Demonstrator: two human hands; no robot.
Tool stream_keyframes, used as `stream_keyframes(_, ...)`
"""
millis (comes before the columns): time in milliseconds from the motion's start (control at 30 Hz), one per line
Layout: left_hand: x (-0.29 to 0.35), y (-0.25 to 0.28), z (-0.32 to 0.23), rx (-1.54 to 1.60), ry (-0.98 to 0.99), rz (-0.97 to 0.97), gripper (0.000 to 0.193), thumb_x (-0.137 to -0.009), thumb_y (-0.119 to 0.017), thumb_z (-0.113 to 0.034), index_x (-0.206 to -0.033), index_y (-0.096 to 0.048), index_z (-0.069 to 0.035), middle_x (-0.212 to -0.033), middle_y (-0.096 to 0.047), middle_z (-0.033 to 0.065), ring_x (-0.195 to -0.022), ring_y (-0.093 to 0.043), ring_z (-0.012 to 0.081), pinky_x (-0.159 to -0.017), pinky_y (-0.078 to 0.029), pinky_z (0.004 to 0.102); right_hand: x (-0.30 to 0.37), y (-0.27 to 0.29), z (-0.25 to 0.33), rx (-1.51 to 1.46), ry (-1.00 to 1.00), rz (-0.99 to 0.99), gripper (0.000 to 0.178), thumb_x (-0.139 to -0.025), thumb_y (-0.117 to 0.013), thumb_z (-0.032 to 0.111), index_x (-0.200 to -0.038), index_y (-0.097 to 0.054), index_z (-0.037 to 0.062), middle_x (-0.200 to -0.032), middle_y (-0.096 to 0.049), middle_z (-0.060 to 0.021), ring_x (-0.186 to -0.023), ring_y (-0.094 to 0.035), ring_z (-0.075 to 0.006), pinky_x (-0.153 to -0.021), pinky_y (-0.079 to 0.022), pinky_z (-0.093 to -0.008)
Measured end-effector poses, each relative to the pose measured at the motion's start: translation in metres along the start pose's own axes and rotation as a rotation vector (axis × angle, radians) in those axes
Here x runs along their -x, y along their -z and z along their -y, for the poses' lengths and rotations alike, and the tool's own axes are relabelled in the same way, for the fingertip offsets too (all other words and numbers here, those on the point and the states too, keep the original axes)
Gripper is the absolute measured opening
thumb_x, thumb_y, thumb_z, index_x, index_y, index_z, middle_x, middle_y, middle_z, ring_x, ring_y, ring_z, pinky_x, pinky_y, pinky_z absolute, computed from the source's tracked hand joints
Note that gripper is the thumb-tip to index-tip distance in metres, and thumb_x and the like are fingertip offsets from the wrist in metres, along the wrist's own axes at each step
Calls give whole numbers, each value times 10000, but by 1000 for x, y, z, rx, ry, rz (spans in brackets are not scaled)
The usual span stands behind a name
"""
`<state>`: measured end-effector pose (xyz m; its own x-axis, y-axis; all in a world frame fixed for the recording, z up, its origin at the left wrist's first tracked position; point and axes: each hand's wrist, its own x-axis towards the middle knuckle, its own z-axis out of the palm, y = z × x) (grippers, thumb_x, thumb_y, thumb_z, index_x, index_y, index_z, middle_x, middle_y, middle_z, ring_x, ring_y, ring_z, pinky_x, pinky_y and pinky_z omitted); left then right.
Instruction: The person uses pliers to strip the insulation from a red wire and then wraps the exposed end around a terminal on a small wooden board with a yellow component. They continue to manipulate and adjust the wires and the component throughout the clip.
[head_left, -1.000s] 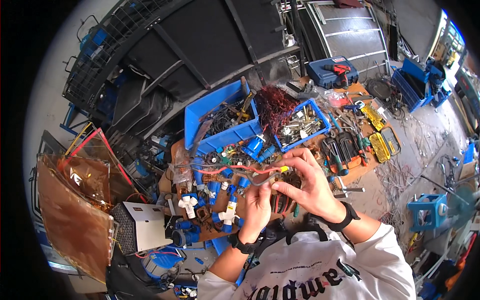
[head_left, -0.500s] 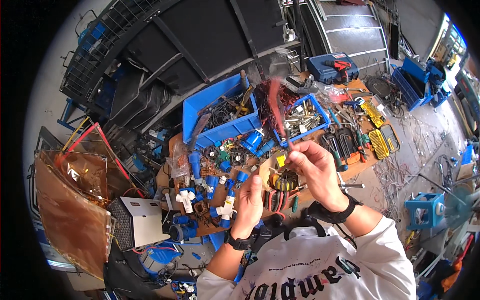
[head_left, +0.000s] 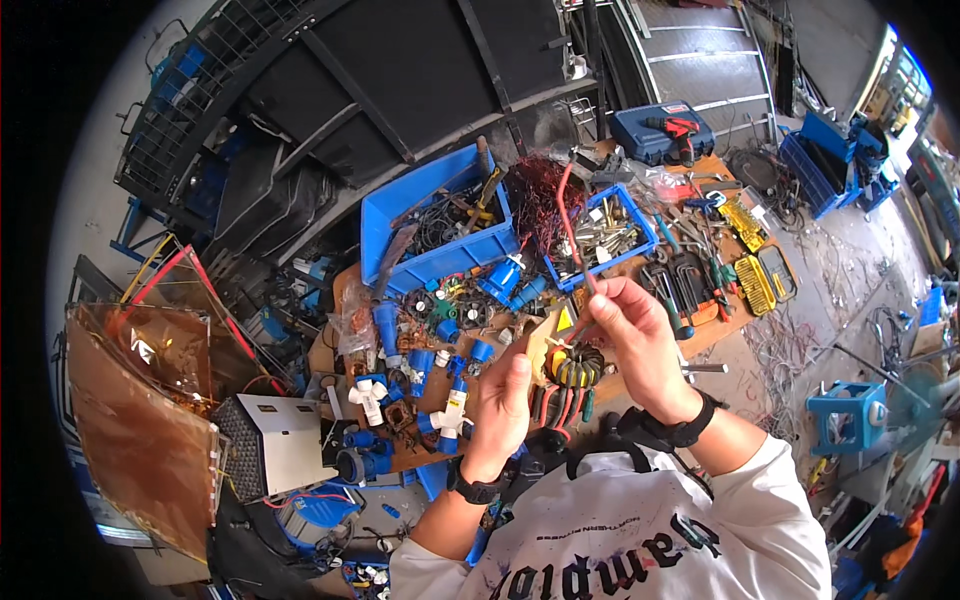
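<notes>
My left hand (head_left: 500,405) is wrapped round the edge of a small tan board (head_left: 540,345) with a yellow label on it. Against the board sits a ring-shaped coil (head_left: 578,366) with dark windings and a yellow core. Between thumb and fingers, my right hand (head_left: 640,338) pinches a stiff red wire (head_left: 567,215). The wire's long end sticks up past the blue bins, while its lower part runs toward the coil; where it meets the coil is hard to make out. Red-handled pliers (head_left: 563,408) lie just below the coil.
A large blue bin (head_left: 440,262) of cables and a smaller blue bin (head_left: 605,268) of metal parts stand at the back, with tangled dark-red wire (head_left: 540,200) between them. Blue and white plug connectors (head_left: 455,410) crowd the left. Hand tools (head_left: 690,285) and a cordless drill (head_left: 682,135) lie right.
The red wire was blurred by motion and now shows sharply, its upper end further right. The board and coil have shifted slightly right. My right hand keeps its pinch.
</notes>
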<state>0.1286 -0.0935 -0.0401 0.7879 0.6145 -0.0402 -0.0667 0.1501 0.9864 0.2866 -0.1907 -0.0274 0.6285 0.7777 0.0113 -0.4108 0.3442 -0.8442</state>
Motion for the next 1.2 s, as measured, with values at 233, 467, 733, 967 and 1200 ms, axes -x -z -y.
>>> stream_keyframes(233,-2,-2,-1,-104,-82,-50,482,-1041,-449,-375,-1338,-548,-8,-1274,-608,93,-1132,-568,156,-981,-442,306,28,-7,-15,645,144,98,661,-763,-840,308,-1248,-520,-9,-1125,-589,-127,-1027,-598,-217,-853,-498,-346)
stream_keyframes(467,-1,-3,-11,-183,-137,-65,502,-1040,-441,-396,-1337,-546,-4,-1223,-630,92,-1089,-589,160,-950,-462,308,26,-12,-7,786,217,50,536,-759,-837,320,-1081,-634,-58,-968,-649,-156,-868,-653,-271,-783,-512,-366)
stream_keyframes(733,3,0,-7,-88,-132,-48,536,-1036,-434,-422,-1334,-542,10,-1236,-621,101,-1083,-597,153,-930,-475,299,31,-15,-18,552,161,0,450,-809,-807,230,-1114,-632,-50,-994,-658,-104,-862,-617,-150,-748,-505,-285)
stream_keyframes(967,5,-2,-10,-29,-110,-53,549,-1028,-450,-427,-1351,-520,12,-1256,-612,108,-1100,-588,153,-947,-468,294,35,-16,-17,327,-35,-17,394,-836,-787,165,-1140,-616,-20,-991,-639,-21,-834,-560,-32,-706,-493,-209)
stream_keyframes(1200,-1,-1,-9,-135,-221,28,530,-1025,-476,-406,-1388,-456,-22,-1228,-576,90,-1097,-558,151,-961,-447,304,17,-8,-2,848,280,254,556,-775,-833,292,-1154,-560,-12,-970,-647,-116,-865,-636,-221,-785,-507,-336)
